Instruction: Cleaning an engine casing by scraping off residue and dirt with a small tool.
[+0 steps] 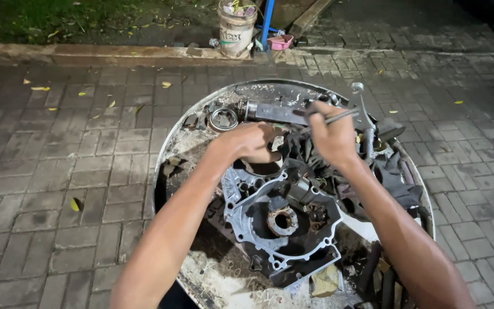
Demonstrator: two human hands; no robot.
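Brick paving (58, 171), grass verge (58, 17), dim light.

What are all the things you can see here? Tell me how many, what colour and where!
Engine case: one, silver-grey and greasy, middle of the tray.
Round tray: one, dirty white metal, on the paving.
Metal ring: one, silver, back left of the tray.
Bucket: one, cream, by the kerb at the top.
Pink tub: one, beside the bucket.
Blue pole: one, right of the bucket.
Yellow leaves: several, scattered on the grey brick paving.
Thin metal tool: one, silver, in the right hand.
Left hand: one, resting on the case's far edge.
Right hand: one, gripping the tool above the case.
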